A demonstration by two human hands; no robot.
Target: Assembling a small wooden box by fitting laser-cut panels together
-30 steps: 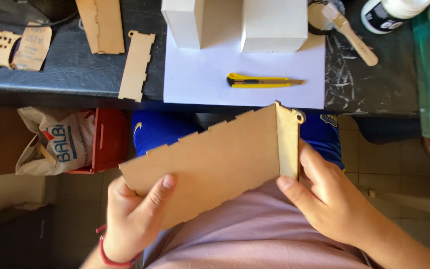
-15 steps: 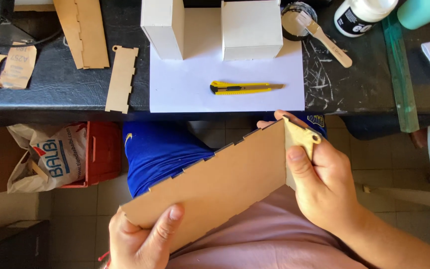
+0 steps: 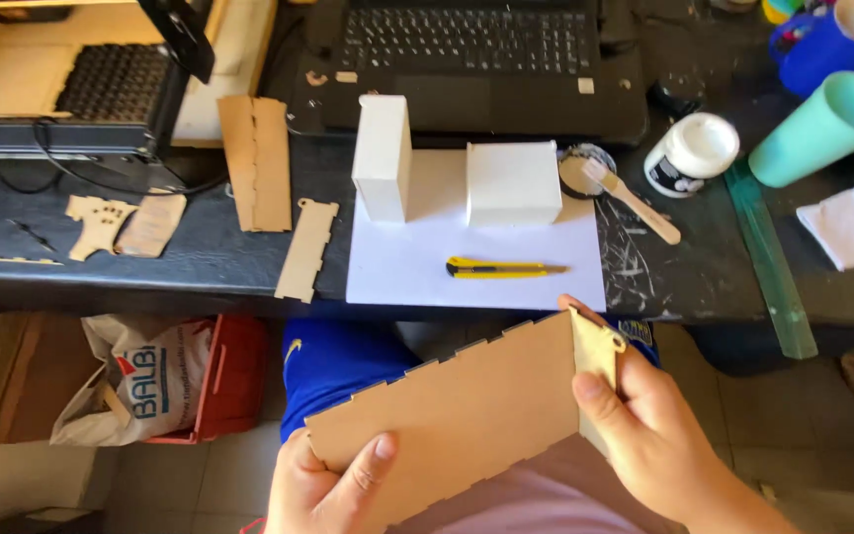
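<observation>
Landmark: white sheet of paper (image 3: 417, 262) on the dark worktop (image 3: 200, 262).

Containers: small white jar (image 3: 689, 153) right of the paper, lid on, contents hidden. Open tin (image 3: 585, 168) at the paper's upper right corner, wooden stick (image 3: 635, 203) resting across it, contents not clear. Teal cup (image 3: 822, 124) lying on its side far right of the paper, inside not visible. Blue mug (image 3: 817, 44) beyond it, holding something long. Red crate (image 3: 234, 376) under the worktop, left of and below the paper, with a printed paper bag (image 3: 135, 381) pressed against it.

On the paper: two white boxes (image 3: 511, 183) at the far edge, yellow utility knife (image 3: 501, 267) near the front edge.

Below the paper, over the lap: notched brown panel (image 3: 462, 415), held tilted. Left hand (image 3: 323, 489) closed on its lower left corner, thumb on top. Right hand (image 3: 649, 435) closed on its right end, pinching a small side piece (image 3: 595, 351) against it.

Versus half a second back: same grip both hands, panel still in the lap, view tipped up so laptop (image 3: 467, 59) and more of the worktop now visible.
</observation>
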